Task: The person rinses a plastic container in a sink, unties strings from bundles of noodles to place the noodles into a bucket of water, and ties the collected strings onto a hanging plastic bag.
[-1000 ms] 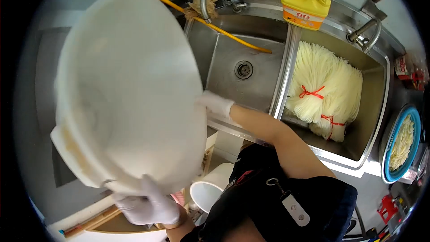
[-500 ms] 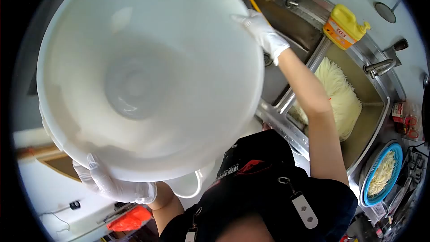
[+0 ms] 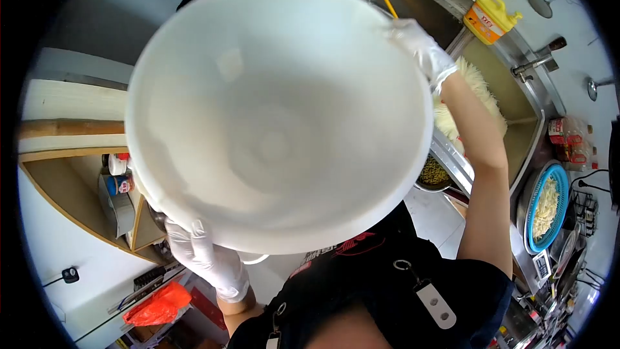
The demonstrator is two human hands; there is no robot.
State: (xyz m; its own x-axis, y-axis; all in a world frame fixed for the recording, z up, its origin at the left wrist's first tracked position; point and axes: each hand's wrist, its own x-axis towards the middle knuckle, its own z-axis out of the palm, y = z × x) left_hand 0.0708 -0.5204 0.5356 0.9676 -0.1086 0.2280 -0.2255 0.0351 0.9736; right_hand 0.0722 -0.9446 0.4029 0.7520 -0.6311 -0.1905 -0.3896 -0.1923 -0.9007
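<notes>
A large white plastic basin fills the middle of the view, its open side tipped toward me. Its smooth pale inside shows a round base. My left hand, in a thin white glove, grips the rim at the lower left, with its thumb over the edge. On the opposite side, at the upper right, my right hand holds the rim, gloved the same way. Part of each hand's fingers is hidden behind the basin. A small white loop shows below the basin's lower edge.
To the right, a steel sink holds a pale noodle-like mass. A yellow jug stands on its edge. Farther down sits a blue basket of pale strips. A wooden shelf with jars juts in at left.
The basin and both hands have shifted right in view, with the grip kept on the rim. The shelf with jars and a pot of green contents have come into view.
</notes>
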